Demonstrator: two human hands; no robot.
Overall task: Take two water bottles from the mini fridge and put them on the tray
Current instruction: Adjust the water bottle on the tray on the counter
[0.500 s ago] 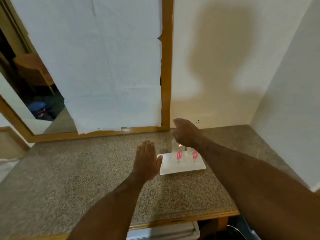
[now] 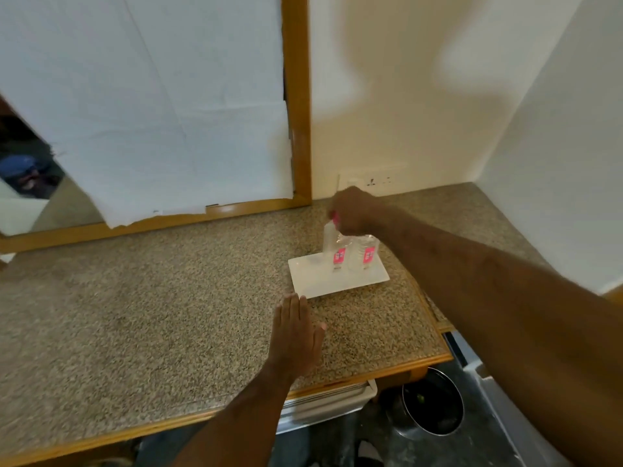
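Two bottles (image 2: 350, 254) stand on the tray (image 2: 313, 276), side by side at its far right end, each with a pink label facing the camera. Their long axes run roughly upright; the left bottle (image 2: 332, 247) leans a little, its top tipped away from its neighbour, while the right bottle (image 2: 365, 252) looks straight.

Over their tops sits the right hand (image 2: 354, 212), reaching in from the right with the forearm crossing above the counter (image 2: 168, 298). Its fingers are curled closed around the pink cap end of the left bottle, so that bottle hangs directly below the knuckles. Whether its base rests fully on the tray or is a touch lifted cannot be told through the blur. The right bottle is just beside the hand's heel, and contact there is unclear.

Nearer the camera, the left hand (image 2: 296, 332) lies flat, fingers straight and together, holding nothing, its fingertips just short of the tray's near edge and well apart from both bottles.

By the look of it the task is nearly finished: both bottles are already on the tray. What remains likely turns on the tilt. The right hand, already on the cap, is the one placed to bring the bottle upright and let go; releasing it tilted risks a topple toward the tray's bare left side.
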